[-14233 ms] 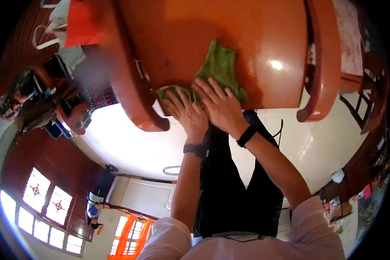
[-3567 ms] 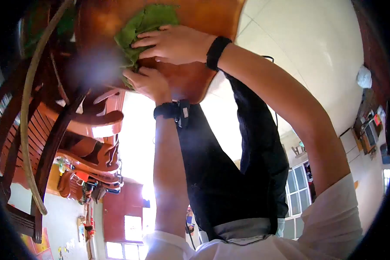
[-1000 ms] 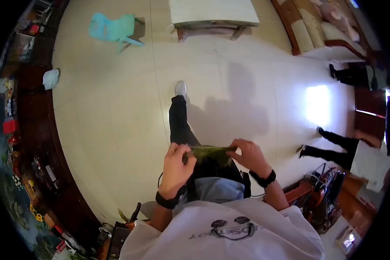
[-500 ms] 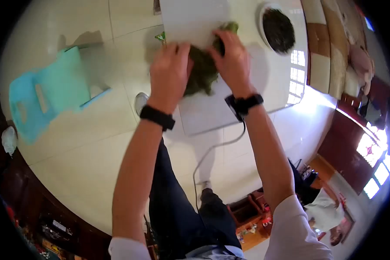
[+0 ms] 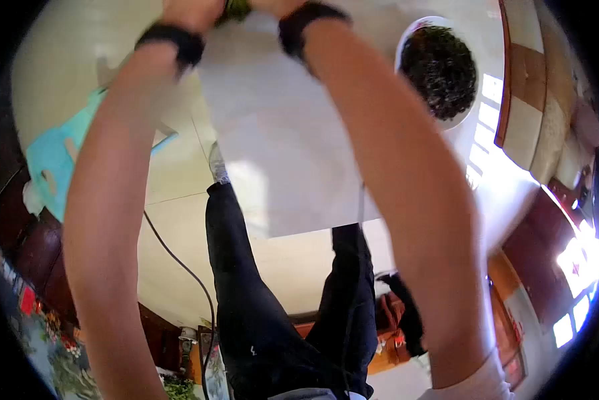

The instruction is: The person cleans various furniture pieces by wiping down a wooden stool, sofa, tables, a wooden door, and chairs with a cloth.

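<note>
At the top edge of the view, my left hand (image 5: 194, 12) and my right hand (image 5: 277, 5) are cut off by the frame, so their fingers are hidden. A small part of a green leafy bundle (image 5: 235, 10) shows between them, close to both hands. Whether either hand grips it cannot be made out. Both wrists wear black bands. Below the hands lies the bare pale top of a table (image 5: 286, 147).
A white bowl (image 5: 402, 50) holding dark green shredded leaves (image 5: 439, 73) sits at the right of the table. A turquoise plastic chair (image 5: 53, 160) is on the floor at left. Thin dark cables hang near both arms. A patterned sofa (image 5: 529, 73) lies beyond the table's right side.
Both hands have moved up and forward, to the top edge of the view, and the leafy bundle is now mostly out of sight. The view has shifted, with more tabletop showing near my legs.
</note>
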The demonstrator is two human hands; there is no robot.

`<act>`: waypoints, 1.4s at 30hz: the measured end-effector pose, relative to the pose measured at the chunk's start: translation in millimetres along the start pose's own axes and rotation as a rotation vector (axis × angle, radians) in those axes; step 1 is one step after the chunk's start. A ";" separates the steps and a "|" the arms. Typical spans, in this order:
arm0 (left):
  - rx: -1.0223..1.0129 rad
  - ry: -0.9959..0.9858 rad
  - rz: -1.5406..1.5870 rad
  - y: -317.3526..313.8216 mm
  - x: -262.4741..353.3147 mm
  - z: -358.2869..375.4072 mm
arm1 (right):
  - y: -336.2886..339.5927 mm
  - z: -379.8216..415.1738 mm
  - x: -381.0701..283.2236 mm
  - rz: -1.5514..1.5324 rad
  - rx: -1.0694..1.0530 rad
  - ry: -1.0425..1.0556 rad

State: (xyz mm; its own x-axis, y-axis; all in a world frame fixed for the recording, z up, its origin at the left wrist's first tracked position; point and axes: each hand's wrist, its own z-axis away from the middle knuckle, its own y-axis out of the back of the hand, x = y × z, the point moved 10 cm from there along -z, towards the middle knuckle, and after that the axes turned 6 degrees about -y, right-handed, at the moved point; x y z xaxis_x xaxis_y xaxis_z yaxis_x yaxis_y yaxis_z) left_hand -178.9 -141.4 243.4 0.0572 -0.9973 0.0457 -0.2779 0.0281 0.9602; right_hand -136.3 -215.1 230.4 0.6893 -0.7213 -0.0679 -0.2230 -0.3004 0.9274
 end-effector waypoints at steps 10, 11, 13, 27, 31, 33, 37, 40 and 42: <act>-0.996 0.429 -0.236 52.3 156.2 288.0 | 125.3 298.7 -42.9 -0.750 -0.491 -0.062; -0.989 0.405 -0.206 50.3 180.7 306.3 | 139.3 325.8 -28.1 -0.803 -0.492 -0.049; -1.039 0.580 -0.058 51.7 235.7 294.4 | 160.8 356.5 15.0 -0.824 -0.523 -0.063; -0.411 0.071 0.254 12.6 566.4 68.2 | 213.6 417.3 361.7 -0.541 -0.550 -0.125; -0.237 0.046 0.348 25.0 562.0 66.8 | 208.9 425.4 359.1 -0.308 -0.699 -0.187; -0.267 0.066 0.352 18.2 555.2 67.2 | 210.0 417.8 354.7 -0.256 -0.653 -0.179; -0.243 0.062 0.372 27.0 535.6 72.8 | 209.1 407.0 338.2 -0.185 -0.702 -0.149; -0.202 0.135 0.377 39.4 496.5 97.9 | 200.7 402.5 301.0 -0.220 -0.703 0.015; -0.233 0.197 0.380 47.8 476.2 118.4 | 198.0 395.9 278.2 -0.225 -0.743 0.152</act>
State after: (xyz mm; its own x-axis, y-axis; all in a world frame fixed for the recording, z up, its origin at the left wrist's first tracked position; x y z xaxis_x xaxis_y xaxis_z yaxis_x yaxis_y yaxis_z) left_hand -278.5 -623.0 278.5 0.1804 -0.8824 0.4345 -0.0936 0.4243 0.9007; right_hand -261.7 -722.3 249.5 0.7615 -0.5838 -0.2817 0.4148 0.1049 0.9038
